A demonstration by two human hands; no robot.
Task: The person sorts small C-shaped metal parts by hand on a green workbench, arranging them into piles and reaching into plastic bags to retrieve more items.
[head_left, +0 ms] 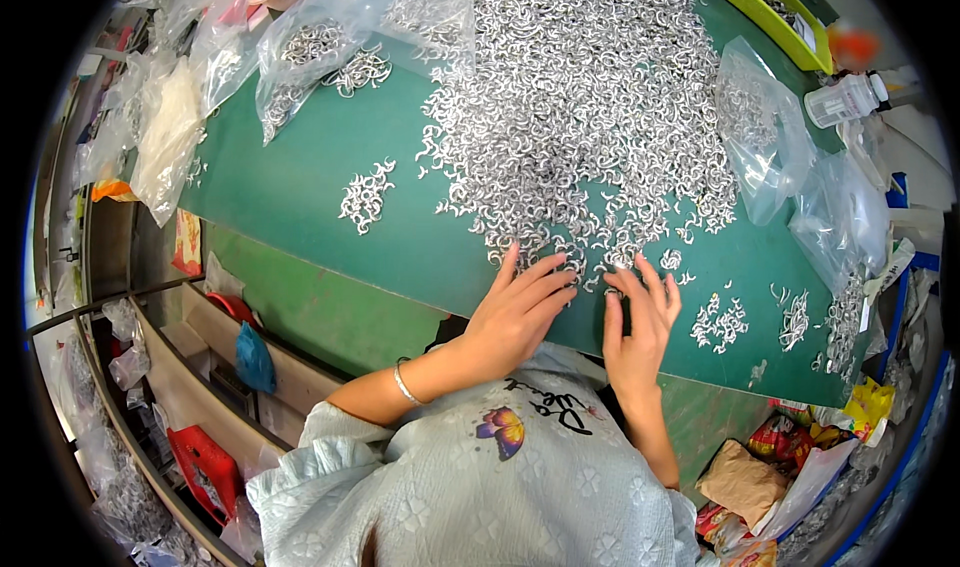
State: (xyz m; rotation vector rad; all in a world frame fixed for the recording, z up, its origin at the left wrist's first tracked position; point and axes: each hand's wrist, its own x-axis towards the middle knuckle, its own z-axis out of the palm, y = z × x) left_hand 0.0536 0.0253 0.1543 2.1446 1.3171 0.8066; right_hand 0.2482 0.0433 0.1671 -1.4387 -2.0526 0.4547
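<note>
A large heap of small curved silver metal pieces point(580, 97) covers the middle of a green mat point(300, 177). My left hand point(515, 307) lies flat at the heap's near edge, fingers spread and touching loose pieces. Beside it my right hand point(638, 319) rests with its fingertips on a few pieces at the same edge. Neither hand grips anything that I can see. A small separate cluster of pieces point(366, 195) lies to the left, and other small clusters point(720, 322) lie to the right of my right hand.
Clear plastic bags point(310, 52) holding more metal pieces sit at the back left, and others point(765, 132) at the right. A yellow-green tray point(775, 17) and a white bottle point(845, 99) stand at the far right. Shelves with red items point(205, 462) lie lower left.
</note>
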